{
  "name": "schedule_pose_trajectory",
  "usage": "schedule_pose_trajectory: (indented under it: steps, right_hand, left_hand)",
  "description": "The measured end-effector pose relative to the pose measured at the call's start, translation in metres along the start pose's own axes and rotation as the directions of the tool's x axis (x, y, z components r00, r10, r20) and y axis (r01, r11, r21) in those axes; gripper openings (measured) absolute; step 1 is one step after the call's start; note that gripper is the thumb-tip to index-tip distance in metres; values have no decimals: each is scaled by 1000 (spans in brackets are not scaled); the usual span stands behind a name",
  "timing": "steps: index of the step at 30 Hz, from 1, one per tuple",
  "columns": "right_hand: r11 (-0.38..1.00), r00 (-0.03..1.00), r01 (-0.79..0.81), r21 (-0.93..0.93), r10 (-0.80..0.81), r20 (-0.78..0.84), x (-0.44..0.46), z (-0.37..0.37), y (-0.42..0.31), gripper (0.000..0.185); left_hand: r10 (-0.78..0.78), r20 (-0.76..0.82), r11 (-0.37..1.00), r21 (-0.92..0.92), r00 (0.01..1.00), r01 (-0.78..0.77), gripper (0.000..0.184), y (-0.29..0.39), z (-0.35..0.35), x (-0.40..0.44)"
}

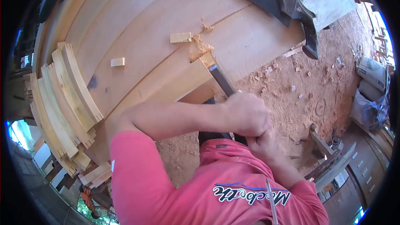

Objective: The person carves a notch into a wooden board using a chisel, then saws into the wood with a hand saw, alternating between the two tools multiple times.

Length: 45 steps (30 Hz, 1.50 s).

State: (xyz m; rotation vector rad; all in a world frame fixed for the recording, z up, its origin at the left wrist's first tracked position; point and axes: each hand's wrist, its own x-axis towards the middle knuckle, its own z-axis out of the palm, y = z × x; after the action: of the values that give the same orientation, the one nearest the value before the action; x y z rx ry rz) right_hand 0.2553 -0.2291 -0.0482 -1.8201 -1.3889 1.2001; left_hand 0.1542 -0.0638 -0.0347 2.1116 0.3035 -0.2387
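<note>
My left hand [246, 112] is closed around a narrow, dark, flat-bladed tool that looks like a chisel [223, 81]. Just below it, my right hand [265, 141] is closed too, pressed against the left; the handle is hidden between them. The blade reaches away from me to the end of a pale wooden piece [179, 81] lying on the workbench. Shavings [201, 52] are heaped at that end, by the blade's tip. A small wood block [180, 38] sits beyond them, and a smaller offcut [118, 62] lies to the left.
A large handsaw [266, 0] lies on the wooden bench top [137, 29], its handle overhanging the right edge. Curved slats with notched ends [68, 104] are stacked at left. Sawdust and scraps cover the floor [291, 100]. Sacks [371, 75] and boards stand at right.
</note>
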Motion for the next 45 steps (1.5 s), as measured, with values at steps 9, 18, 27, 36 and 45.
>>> schedule_pose_trajectory:
  steps: [9,18,27,36,45]
  right_hand:
    - [999,999,-28,25,27,36,12,-7,-5,21]
    - [1000,996,17,21,-15,-87,14,-3,-16,11]
    - [999,991,53,14,-50,-127,20,-3,-25,11]
    - [994,994,107,-21,-107,-30,17,-9,-7,21]
    - [863,905,-352,363,413,-104,-51,-32,34,34]
  left_hand:
    - [38,-11,997,66,999,-38,43,-3,-6,4]
    - [-90,51,995,35,995,89,40,-3,-17,5]
    - [-96,94,994,58,991,91,39,-2,-22,5]
    - [412,-437,907,285,800,-311,26,-19,-21,19]
    - [-362,-906,888,-264,219,376,18,-59,-19,-143]
